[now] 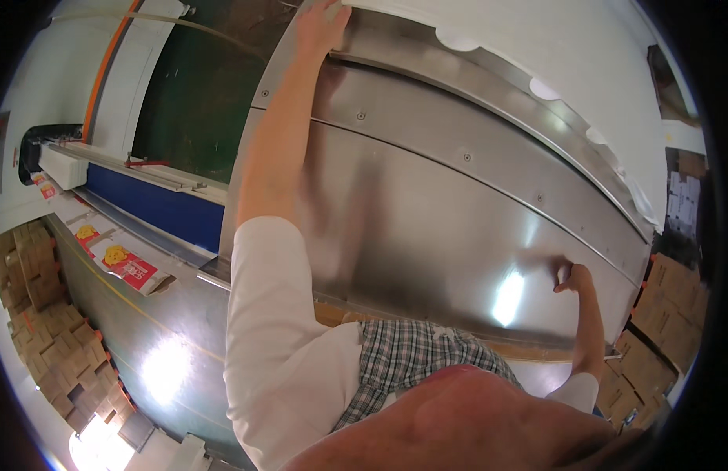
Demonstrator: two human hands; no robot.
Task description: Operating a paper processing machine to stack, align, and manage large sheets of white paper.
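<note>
My left arm stretches far across a brushed steel worktop (427, 228). At its far left end my left hand (321, 30) lies by the corner of a large white sheet (529, 39). Its fingers are partly cut off by the upper edge of the view, so its grip does not show. The white sheet has a wavy near edge and hangs down at the right. My right hand (574, 278) is over the right part of the steel, fingers curled together. Whatever may be inside that hand is hidden.
On the left runs a blue conveyor belt (152, 192) with metal rails. Flat printed red and white cartons (129, 263) lie along its near side. Stacks of brown cardboard (46, 314) stand at the lower left. More brown cardboard boxes (670, 306) are at the right.
</note>
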